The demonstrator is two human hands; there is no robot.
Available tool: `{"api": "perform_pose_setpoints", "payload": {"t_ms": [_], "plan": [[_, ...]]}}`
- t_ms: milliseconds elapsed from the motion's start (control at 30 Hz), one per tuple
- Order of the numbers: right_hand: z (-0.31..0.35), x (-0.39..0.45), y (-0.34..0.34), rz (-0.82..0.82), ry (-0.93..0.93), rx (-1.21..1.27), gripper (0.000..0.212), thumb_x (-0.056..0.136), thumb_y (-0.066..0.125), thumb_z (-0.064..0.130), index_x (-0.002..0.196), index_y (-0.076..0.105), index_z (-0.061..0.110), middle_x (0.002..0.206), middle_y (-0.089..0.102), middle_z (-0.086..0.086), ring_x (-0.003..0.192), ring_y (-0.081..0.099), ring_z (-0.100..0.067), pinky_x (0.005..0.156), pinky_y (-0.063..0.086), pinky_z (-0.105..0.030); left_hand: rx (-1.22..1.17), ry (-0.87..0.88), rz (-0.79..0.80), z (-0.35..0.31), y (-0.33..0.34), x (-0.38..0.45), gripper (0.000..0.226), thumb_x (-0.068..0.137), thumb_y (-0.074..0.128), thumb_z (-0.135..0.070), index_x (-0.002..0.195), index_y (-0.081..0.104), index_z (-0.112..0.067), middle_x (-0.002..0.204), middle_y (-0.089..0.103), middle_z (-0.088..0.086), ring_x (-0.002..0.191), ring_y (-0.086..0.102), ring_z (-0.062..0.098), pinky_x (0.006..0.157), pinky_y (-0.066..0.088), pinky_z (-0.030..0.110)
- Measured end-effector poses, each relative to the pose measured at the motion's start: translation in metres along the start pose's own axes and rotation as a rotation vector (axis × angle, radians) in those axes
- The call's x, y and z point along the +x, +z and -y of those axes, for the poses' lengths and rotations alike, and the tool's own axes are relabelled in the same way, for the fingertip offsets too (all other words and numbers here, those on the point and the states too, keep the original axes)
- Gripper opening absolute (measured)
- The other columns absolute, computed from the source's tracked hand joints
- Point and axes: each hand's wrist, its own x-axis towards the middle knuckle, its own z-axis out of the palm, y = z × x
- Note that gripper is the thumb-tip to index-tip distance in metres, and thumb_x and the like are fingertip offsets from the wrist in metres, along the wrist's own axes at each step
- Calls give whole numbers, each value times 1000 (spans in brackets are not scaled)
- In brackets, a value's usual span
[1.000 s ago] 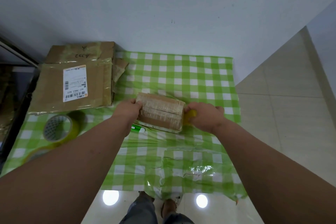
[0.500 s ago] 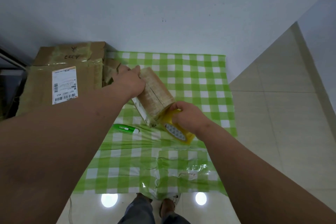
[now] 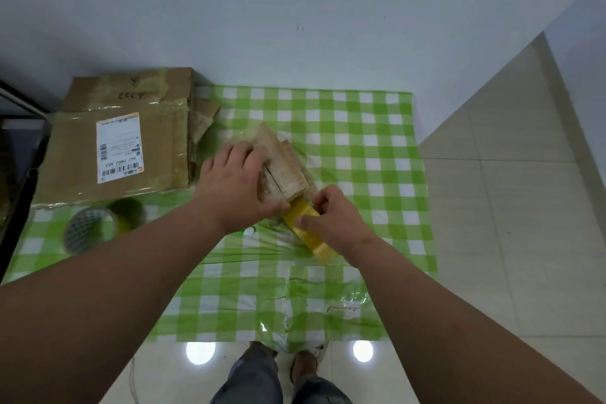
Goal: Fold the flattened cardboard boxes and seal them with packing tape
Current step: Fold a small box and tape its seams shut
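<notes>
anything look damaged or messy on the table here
Yes. The green checked tablecloth is wrinkled and looks patched with clear tape near its front edge. The flattened cardboard stack at the back left has torn, ragged flaps on its right side. The small box being taped also looks worn.

**Both hands engaged over the middle of the desk**

Two bare forearms are extended forward from the near edge of the desk and converge toward its centre. The left hand [image 3: 237, 185] is laid palm down with the fingers spread and nearly straight, and the small box [image 3: 285, 167] is pressed beneath it. The right hand [image 3: 331, 218] is held just beside it, toward the near right, with the fingers curled and the thumb pinched onto the yellow tape roll [image 3: 306, 229]. Legs and shoes are seen below.
</notes>
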Motion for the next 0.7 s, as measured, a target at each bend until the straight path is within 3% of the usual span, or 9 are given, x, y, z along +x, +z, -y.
{"api": "perform_pose_setpoints", "payload": {"t_ms": [100, 167, 300, 400, 533, 700], "plan": [[0, 0, 2, 12, 0, 34, 37, 80, 80, 19, 103, 52, 10, 83, 59, 0, 69, 56, -11, 64, 52, -29, 20, 22, 77, 0, 5, -2, 107, 59, 44, -92, 147, 20, -37, 164, 8, 7, 150, 5, 29, 117, 15, 51], [1, -1, 0, 26, 15, 48, 28, 83, 75, 17, 100, 53, 15, 80, 60, 4, 67, 56, -8, 56, 48, -19, -9, 24, 56, 2, 5, 0, 95, 70, 57, -80, 148, 23, -37, 165, 6, 5, 151, 3, 27, 118, 14, 51], [-4, -8, -1, 87, 83, 55, 23, 86, 65, 9, 105, 56, 17, 90, 65, -7, 79, 60, -17, 63, 47, -26, -69, 58, -49, 7, 2, 2, 84, 77, 66, -63, 147, 40, -26, 155, 22, 7, 139, 16, 28, 113, 27, 53], [-5, -13, 8, 120, 61, 88, 19, 89, 66, 9, 107, 62, 14, 98, 66, -11, 83, 60, -18, 72, 50, -31, -13, 96, -32, 8, -2, 7, 82, 82, 63, -61, 150, 37, -24, 148, 33, 3, 135, 27, 27, 110, 32, 49], [-6, -17, 21, 131, 58, 159, 23, 93, 63, 13, 116, 64, 9, 108, 68, -12, 93, 60, -20, 88, 49, -38, 41, 96, 15, 20, -8, 10, 84, 84, 59, -64, 153, 27, -29, 154, 29, -4, 141, 26, 24, 109, 32, 51], [-10, -22, 35, 100, 71, 182, 19, 95, 62, 17, 112, 65, 10, 110, 68, -11, 92, 60, -19, 84, 49, -35, 48, 78, 28, 22, -7, 9, 82, 85, 61, -61, 152, 24, -31, 157, 27, -6, 144, 26, 22, 110, 30, 52]]}}
